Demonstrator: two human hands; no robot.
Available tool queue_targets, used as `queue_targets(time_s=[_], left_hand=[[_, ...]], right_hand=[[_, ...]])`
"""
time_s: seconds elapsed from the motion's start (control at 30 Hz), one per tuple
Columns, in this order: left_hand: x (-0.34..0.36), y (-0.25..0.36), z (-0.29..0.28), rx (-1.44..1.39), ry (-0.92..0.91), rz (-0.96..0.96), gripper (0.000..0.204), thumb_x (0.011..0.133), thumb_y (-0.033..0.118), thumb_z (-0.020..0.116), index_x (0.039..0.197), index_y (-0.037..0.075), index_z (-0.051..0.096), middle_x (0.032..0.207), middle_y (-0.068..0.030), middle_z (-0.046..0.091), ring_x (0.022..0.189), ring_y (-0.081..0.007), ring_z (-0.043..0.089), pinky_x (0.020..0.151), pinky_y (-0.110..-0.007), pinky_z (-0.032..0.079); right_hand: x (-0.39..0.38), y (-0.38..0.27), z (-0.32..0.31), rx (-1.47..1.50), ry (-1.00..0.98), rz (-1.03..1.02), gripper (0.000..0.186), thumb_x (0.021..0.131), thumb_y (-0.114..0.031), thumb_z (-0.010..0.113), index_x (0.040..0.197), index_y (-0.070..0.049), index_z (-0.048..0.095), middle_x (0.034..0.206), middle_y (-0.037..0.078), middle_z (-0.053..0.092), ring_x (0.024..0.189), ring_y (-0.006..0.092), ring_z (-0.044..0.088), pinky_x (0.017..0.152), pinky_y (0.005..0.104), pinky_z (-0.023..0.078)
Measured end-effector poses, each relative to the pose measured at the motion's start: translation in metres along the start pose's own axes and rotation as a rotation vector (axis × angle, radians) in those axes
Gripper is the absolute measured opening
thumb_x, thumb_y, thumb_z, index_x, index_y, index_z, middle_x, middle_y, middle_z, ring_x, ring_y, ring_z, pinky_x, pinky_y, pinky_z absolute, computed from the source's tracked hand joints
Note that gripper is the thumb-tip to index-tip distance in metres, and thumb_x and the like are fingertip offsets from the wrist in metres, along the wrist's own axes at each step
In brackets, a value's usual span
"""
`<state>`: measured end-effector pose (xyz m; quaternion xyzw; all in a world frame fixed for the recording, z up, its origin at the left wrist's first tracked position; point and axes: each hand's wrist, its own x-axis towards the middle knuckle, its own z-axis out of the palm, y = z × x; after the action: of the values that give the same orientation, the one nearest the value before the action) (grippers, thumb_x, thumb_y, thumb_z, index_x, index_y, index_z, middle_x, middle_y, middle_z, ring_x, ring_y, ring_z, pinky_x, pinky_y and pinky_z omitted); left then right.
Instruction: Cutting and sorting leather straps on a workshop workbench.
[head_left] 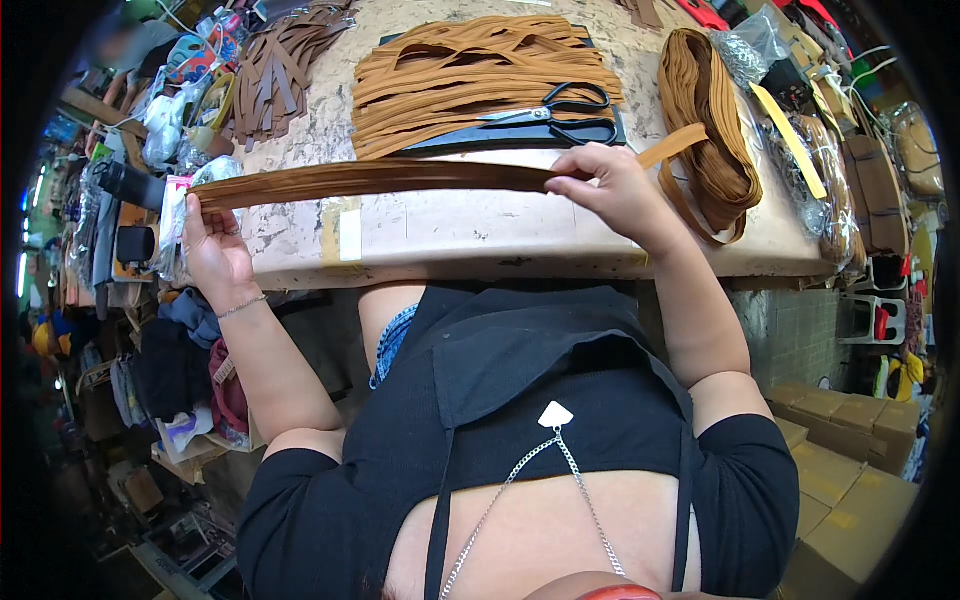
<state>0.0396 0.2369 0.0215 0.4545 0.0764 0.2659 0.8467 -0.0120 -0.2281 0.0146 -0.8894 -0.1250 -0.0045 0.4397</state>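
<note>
A length of brown zipper tape (370,180) stretches almost level between my hands, above the near part of the table. Its left end is pinched between the thumb and fingers of my left hand (220,255). My right hand (615,195) grips it farther along, thumb against fingers. Beyond that hand a lighter tan stretch (672,146) runs toward a loose coil of the same brown tape (712,120) on the right. Behind the held length, black-handled scissors (560,115) lie partly on a wide pile of tan zipper strips (480,65), which rests on a dark board (470,137).
Short dark brown strips (275,75) are heaped at the table's far left. Plastic bags and a black cylinder (130,185) crowd the left edge. A yellow strip (790,140) and plastic-wrapped bundles line the right. Cardboard boxes (850,420) stand on the floor at right.
</note>
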Motion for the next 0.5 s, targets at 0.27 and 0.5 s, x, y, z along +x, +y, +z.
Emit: queue_targets(time_s=[0.27, 0.5], left_hand=[[0.018, -0.119, -0.073, 1.407, -0.04, 0.495, 0.04, 0.085, 0.027, 0.073, 0.113, 0.0, 0.061, 0.107, -0.0141, 0.065, 0.097, -0.0241, 0.062, 0.086, -0.034, 0.05], [-0.159, -0.132, 0.11, 1.347, -1.168, 0.679, 0.06, 0.081, 0.046, 0.07, 0.133, 0.021, 0.052, 0.139, -0.0074, 0.047, 0.133, -0.0304, 0.038, 0.111, -0.058, 0.015]], right_hand=[[0.012, 0.029, 0.052, -0.356, -0.163, -0.061, 0.015, 0.084, -0.032, 0.068, 0.085, -0.017, 0.071, 0.078, 0.003, 0.068, 0.085, 0.0206, 0.06, 0.084, 0.0422, 0.026], [0.002, 0.024, 0.051, -0.346, -0.135, -0.126, 0.013, 0.082, -0.03, 0.069, 0.084, -0.017, 0.07, 0.078, 0.0, 0.068, 0.086, 0.0199, 0.061, 0.088, 0.0441, 0.027]])
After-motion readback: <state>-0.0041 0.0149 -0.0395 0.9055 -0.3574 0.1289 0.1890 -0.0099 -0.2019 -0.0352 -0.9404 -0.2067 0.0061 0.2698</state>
